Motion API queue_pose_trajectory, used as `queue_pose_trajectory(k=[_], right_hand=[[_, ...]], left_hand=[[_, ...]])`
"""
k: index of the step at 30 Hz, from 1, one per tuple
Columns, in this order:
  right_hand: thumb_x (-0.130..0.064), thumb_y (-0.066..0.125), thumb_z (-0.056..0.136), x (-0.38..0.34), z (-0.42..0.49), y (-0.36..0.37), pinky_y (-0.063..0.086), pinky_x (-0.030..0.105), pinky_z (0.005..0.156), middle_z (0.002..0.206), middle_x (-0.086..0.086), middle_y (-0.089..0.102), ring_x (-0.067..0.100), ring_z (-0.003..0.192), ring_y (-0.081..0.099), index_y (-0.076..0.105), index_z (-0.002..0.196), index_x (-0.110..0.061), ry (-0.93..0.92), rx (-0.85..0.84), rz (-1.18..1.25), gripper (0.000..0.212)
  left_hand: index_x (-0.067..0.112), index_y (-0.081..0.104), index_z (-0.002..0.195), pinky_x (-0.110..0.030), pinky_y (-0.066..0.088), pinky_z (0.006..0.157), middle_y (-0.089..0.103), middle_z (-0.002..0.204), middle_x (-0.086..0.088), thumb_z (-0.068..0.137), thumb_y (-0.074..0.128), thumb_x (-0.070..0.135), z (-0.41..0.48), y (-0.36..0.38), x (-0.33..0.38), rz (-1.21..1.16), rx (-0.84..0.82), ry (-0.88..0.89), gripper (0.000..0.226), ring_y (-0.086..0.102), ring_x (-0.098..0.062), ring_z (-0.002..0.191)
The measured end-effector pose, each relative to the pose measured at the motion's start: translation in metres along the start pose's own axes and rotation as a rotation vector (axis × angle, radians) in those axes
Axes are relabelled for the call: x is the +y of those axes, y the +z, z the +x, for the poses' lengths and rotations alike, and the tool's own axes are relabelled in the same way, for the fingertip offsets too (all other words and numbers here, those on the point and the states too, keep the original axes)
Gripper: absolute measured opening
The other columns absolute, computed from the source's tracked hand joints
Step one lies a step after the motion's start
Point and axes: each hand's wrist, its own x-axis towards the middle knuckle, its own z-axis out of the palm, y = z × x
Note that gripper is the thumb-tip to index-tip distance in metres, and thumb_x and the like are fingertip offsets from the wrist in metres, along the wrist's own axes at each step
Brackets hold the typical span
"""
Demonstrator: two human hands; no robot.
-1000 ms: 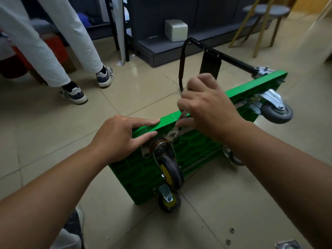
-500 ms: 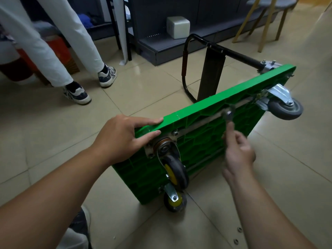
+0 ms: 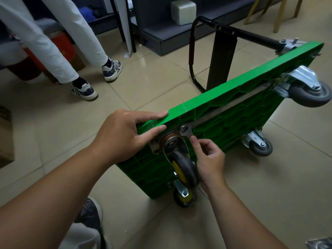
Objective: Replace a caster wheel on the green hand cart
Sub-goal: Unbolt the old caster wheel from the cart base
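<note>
The green hand cart (image 3: 239, 112) stands on its side on the tiled floor, underside facing me. My left hand (image 3: 125, 133) rests on its upper edge with straight fingers. My right hand (image 3: 208, 157) pinches a small metal wrench (image 3: 186, 131) whose head sits on a nut at the near top caster's mounting plate. That black-and-yellow caster (image 3: 183, 169) hangs beside my right hand; a second one (image 3: 185, 196) touches the floor below. Two grey casters (image 3: 309, 94) (image 3: 260, 148) sit at the far end.
The cart's folded black handle (image 3: 222, 53) lies behind it. A person in white trousers and sneakers (image 3: 84, 88) stands at the left. A loose metal caster plate (image 3: 320, 244) lies at the bottom right. A dark shelf base with a white box (image 3: 183, 12) is at the back.
My right hand came back from the middle of the cart's underside to the near caster and set the wrench on the nut. The left hand stayed on the edge.
</note>
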Motion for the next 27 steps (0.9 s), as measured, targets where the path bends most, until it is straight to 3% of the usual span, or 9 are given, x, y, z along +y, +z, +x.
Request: queue_pose_trajectory(k=[6, 12, 16, 19, 22, 24, 27], right_hand=[[-0.052, 0.074, 0.071, 0.004, 0.005, 0.006, 0.050, 0.017, 0.061, 0.076, 0.001, 0.070, 0.008, 0.068, 0.064, 0.070, 0.080, -0.014, -0.049, 0.006, -0.112, 0.039], [-0.045, 0.077, 0.075, -0.005, 0.019, 0.001, 0.050, 0.016, 0.065, 0.079, -0.002, 0.070, 0.008, 0.074, 0.065, 0.069, 0.081, -0.017, -0.186, -0.025, -0.196, 0.029], [-0.060, 0.074, 0.071, -0.020, 0.033, -0.017, 0.052, 0.019, 0.074, 0.092, 0.002, 0.068, 0.009, 0.085, 0.064, 0.069, 0.086, -0.023, -0.301, -0.071, -0.391, 0.040], [-0.065, 0.071, 0.072, -0.048, 0.047, -0.033, 0.046, 0.036, 0.089, 0.089, -0.013, 0.061, 0.015, 0.093, 0.058, 0.068, 0.086, -0.027, -0.562, -0.095, -0.702, 0.041], [-0.066, 0.066, 0.078, -0.093, 0.057, -0.035, 0.026, 0.030, 0.088, 0.086, -0.008, 0.063, 0.016, 0.092, 0.051, 0.067, 0.085, -0.018, -0.945, -0.129, -0.994, 0.048], [-0.066, 0.064, 0.080, -0.126, 0.059, -0.028, 0.028, 0.036, 0.088, 0.086, -0.003, 0.065, 0.023, 0.091, 0.053, 0.066, 0.083, -0.017, -1.167, -0.195, -1.158, 0.049], [-0.061, 0.070, 0.078, -0.166, 0.056, -0.007, 0.031, 0.041, 0.092, 0.090, 0.001, 0.067, 0.027, 0.094, 0.056, 0.066, 0.085, -0.017, -1.432, -0.374, -1.393, 0.044]], left_hand=[[0.053, 0.067, 0.127, -0.042, 0.061, 0.066, 0.078, 0.110, 0.013, 0.088, 0.061, 0.068, 0.000, 0.001, -0.002, -0.009, -0.006, 0.000, 0.042, 0.075, -0.016, 0.078], [0.050, 0.066, 0.129, -0.045, 0.060, 0.064, 0.079, 0.109, 0.011, 0.090, 0.063, 0.064, 0.000, 0.001, -0.002, -0.005, -0.003, 0.011, 0.042, 0.075, -0.014, 0.077], [0.051, 0.066, 0.129, -0.044, 0.059, 0.062, 0.079, 0.109, 0.011, 0.090, 0.062, 0.064, 0.001, 0.001, -0.002, -0.010, -0.001, 0.003, 0.041, 0.074, -0.016, 0.074], [0.050, 0.067, 0.128, -0.042, 0.059, 0.062, 0.078, 0.111, 0.013, 0.091, 0.065, 0.063, 0.001, 0.000, 0.000, -0.010, 0.002, 0.005, 0.039, 0.074, -0.014, 0.074], [0.048, 0.067, 0.128, -0.036, 0.055, 0.056, 0.078, 0.111, 0.012, 0.091, 0.068, 0.059, 0.000, -0.001, 0.004, 0.006, 0.015, 0.010, 0.038, 0.067, -0.008, 0.063], [0.048, 0.068, 0.127, -0.032, 0.050, 0.053, 0.079, 0.108, 0.012, 0.091, 0.066, 0.061, 0.000, -0.001, 0.006, 0.020, 0.024, 0.013, 0.039, 0.061, -0.007, 0.056], [0.052, 0.064, 0.128, -0.036, 0.057, 0.060, 0.078, 0.111, 0.012, 0.090, 0.061, 0.069, 0.000, -0.001, 0.004, 0.025, 0.003, 0.006, 0.043, 0.070, -0.010, 0.069]])
